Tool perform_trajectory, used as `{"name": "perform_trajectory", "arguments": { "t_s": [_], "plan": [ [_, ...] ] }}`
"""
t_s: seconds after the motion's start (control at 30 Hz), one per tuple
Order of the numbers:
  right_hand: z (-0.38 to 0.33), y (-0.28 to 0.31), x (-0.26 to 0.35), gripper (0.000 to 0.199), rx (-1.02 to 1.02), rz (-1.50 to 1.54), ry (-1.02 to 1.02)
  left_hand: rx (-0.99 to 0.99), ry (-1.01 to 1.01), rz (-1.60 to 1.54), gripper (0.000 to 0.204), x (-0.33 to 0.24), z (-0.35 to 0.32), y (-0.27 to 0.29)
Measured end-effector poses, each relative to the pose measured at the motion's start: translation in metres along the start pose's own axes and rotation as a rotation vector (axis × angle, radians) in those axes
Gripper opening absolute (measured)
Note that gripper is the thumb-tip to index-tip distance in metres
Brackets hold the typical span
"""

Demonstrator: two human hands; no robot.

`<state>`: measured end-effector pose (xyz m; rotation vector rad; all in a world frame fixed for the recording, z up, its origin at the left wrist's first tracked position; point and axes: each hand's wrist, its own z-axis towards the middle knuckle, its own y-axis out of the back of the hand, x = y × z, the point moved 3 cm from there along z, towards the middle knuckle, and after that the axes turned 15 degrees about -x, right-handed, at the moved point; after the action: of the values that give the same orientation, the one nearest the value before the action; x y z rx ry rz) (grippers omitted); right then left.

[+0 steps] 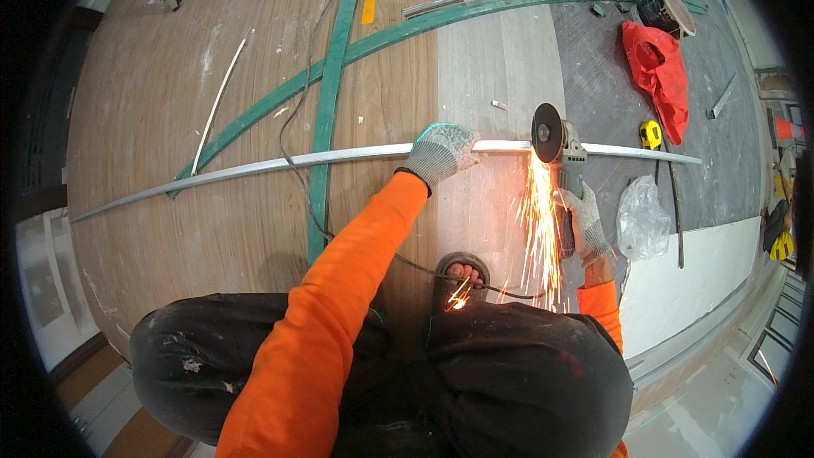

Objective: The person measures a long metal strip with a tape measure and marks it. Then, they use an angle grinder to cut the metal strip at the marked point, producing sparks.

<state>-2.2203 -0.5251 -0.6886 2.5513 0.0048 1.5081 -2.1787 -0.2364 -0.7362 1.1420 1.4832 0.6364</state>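
Observation:
A long, thin metal bar [322, 156] lies crosswise in front of me over the boards. My left hand [441, 155], in a grey knit glove, is closed round its middle. In my right hand [583, 219], also gloved, I grip an angle grinder [570, 161] by its body. The dark disc [548, 132] stands upright against the bar, right of my left hand. Orange sparks [538, 229] stream from that contact down toward my legs and sandalled foot [465, 271]. Part of my right hand's grip is hidden behind the tool.
Two green strips [335, 76] cross beneath the bar. A black cord [292, 119] loops over the boards toward my foot. At the right are a red bag [657, 72], a bucket [666, 13], a yellow tape measure [650, 135] and a clear plastic bag [643, 216].

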Motion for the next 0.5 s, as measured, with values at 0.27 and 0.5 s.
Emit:
{"name": "perform_trajectory", "arguments": {
  "t_s": [0.27, 0.5],
  "plan": [
    [0.007, 0.008, -0.005, 0.045, -0.008, -0.110, -0.052, 0.013, -0.039, 0.034, 0.061, 0.000, 0.004, 0.001],
    [0.005, 0.006, -0.002, 0.042, -0.013, -0.107, -0.016, 0.047, -0.028, 0.046, 0.058, -0.005, 0.002, 0.008]
  ]
}}
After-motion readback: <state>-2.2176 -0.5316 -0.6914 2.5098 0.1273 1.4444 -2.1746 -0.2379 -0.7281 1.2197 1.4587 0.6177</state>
